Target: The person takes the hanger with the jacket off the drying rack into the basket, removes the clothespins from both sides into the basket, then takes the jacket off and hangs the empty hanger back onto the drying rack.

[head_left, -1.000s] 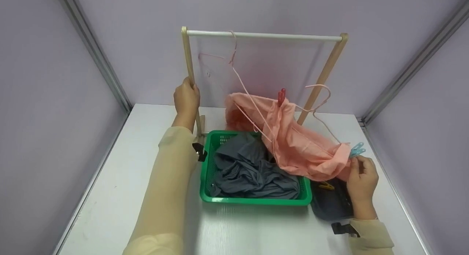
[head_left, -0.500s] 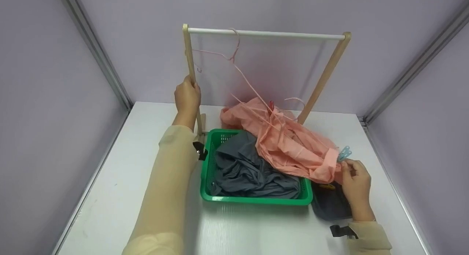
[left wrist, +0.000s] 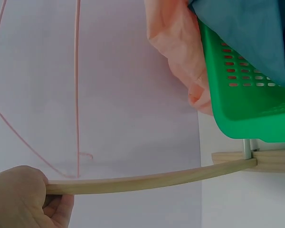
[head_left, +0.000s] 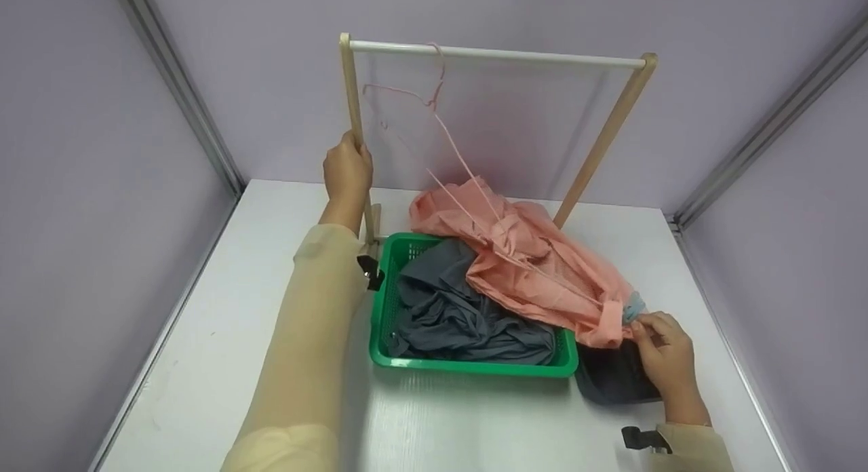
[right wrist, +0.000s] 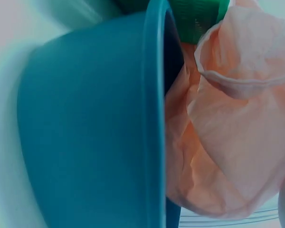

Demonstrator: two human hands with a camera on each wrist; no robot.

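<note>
On the left, my left hand (head_left: 347, 167) grips the wooden post (head_left: 351, 85) of a small clothes rack; the left wrist view shows the fingers wrapped round that post (left wrist: 133, 184). My right hand (head_left: 668, 353) pinches the corner of a pink garment (head_left: 576, 282), right beside a light blue clothespin (head_left: 634, 308). The garment lies crumpled over the back right of a green basket (head_left: 475, 368). From the rack's white bar (head_left: 529, 55) hangs a thin pink hanger (head_left: 432, 104), whose lower wires pass in front of the garment.
Bunched dark grey cloth (head_left: 468, 316) fills the basket. A dark container (head_left: 614, 377) stands to its right, partly under the garment, and looks teal (right wrist: 95, 118) in the right wrist view. Walls enclose the white table (head_left: 475, 431) at the back and sides.
The pink garment has sunk and spread flatter; its hanger's hook and the red and yellow clothespins have gone out of sight. My right hand moved lower. The left hand keeps its hold.
</note>
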